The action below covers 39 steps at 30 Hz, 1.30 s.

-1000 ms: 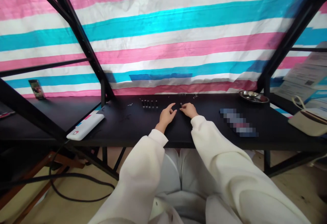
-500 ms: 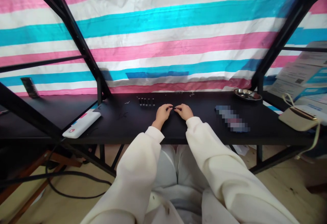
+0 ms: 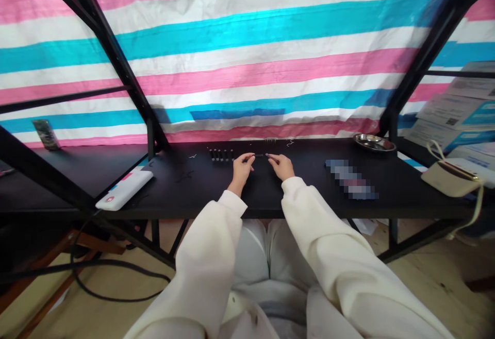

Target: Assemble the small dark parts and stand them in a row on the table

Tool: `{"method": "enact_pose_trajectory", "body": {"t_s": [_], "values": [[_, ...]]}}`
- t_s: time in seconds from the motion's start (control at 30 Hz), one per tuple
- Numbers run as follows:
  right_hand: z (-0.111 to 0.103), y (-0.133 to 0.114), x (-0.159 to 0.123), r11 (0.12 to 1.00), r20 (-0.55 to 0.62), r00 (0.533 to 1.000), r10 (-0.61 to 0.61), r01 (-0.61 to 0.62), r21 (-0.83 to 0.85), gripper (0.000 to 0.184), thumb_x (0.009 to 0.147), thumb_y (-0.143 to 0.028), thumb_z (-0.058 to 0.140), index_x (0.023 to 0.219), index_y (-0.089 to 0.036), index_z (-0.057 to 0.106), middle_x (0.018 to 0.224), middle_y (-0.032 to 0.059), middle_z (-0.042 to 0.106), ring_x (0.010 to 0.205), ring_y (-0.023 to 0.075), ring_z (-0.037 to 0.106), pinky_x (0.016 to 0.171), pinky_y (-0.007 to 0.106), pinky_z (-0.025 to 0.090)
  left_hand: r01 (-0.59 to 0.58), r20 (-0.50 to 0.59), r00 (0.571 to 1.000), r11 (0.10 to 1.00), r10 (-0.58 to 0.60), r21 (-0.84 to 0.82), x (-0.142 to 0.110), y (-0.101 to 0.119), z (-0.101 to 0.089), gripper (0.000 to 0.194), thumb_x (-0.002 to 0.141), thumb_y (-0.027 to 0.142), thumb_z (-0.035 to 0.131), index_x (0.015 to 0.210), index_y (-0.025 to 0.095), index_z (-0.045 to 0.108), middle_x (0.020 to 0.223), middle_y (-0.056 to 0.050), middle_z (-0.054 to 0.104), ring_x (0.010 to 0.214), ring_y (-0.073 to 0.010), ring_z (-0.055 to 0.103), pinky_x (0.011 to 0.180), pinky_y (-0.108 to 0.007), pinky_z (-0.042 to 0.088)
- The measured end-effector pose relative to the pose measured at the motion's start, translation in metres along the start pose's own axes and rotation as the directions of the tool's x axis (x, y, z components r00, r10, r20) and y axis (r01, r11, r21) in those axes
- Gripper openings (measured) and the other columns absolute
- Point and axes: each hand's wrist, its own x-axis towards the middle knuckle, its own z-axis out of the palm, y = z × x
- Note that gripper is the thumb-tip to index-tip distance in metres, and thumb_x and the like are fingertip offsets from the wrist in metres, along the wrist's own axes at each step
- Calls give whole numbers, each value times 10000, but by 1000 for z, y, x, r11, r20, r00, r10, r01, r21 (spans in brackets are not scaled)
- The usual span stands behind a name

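Observation:
Above the black table [image 3: 309, 205], my left hand [image 3: 241, 170] pinches one end of a thin dark stick [image 3: 260, 155] that points right. My right hand [image 3: 283, 167] is closed in a pinch at about the same height, its fingertips near the stick's right end. A small pale spot shows at those fingertips, too small to name. Whether it touches the stick I cannot tell. Just left of my left hand, several short dark cylinders [image 3: 219, 155] with pale ends stand in a row.
A white power-bank-like case [image 3: 126, 189] lies at the left. To the right are a blurred-out flat item [image 3: 350, 179], a shiny metal dish [image 3: 374, 143] and a beige bag [image 3: 450, 179]. Small white scraps [image 3: 290, 142] and a tiny coil-like row [image 3: 270, 140] lie at the back edge.
My hands have moved slightly apart, the left one to the left. The dark stick now shows between the fingertips, which were close together before.

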Motion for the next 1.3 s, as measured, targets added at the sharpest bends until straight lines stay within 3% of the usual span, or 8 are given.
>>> {"method": "enact_pose_trajectory", "body": {"t_s": [0.23, 0.53, 0.93, 1.17, 1.3], "values": [[0, -1, -1, 1000, 5, 1000, -11, 11, 16, 309, 796, -314, 527, 1056, -219, 665, 750, 31, 582, 672, 138, 514, 665, 254, 409, 35, 14, 999, 999, -35, -24, -1, 0, 1, 309, 668, 338, 658, 896, 130, 669, 737, -38, 641, 421, -40, 455, 403, -184, 337], [-3, -3, -1, 1000, -2, 1000, 12, -12, -29, 312, 807, -328, 506, 1053, -223, 666, 736, 27, 556, 678, 141, 511, 646, 250, 400, -7, 33, 999, 1000, 7, 5, -3, 6, 0, 395, 679, 413, 639, 948, 124, 668, 755, -54, 650, 417, -41, 449, 417, -198, 369], [-1, -1, -1, 999, 15, 1000, 2, -1, -41, 305, 810, -314, 506, 1052, -217, 665, 748, 29, 549, 699, 141, 517, 665, 253, 404, -15, 29, 999, 1000, 15, 11, -3, 8, 0, 394, 688, 395, 640, 963, 116, 683, 707, -47, 650, 403, -39, 435, 428, -202, 371], [-5, -5, -3, 997, -43, 998, 53, -56, -52, 298, 802, -305, 498, 1024, -218, 677, 745, 35, 554, 688, 146, 520, 638, 256, 410, -117, 134, 987, 974, 92, 193, -7, 6, 0, 433, 794, 401, 525, 1150, 166, 602, 790, -39, 670, 433, -49, 462, 503, -219, 424], [-6, -5, -3, 995, -73, 994, 76, -80, -58, 297, 797, -305, 501, 1016, -217, 680, 753, 42, 562, 690, 151, 523, 636, 260, 416, -293, 252, 946, 876, 206, 383, -11, 5, 1, 498, 809, 311, 522, 1296, 228, 458, 1000, -47, 658, 771, -125, 585, 775, -289, 460]]}}
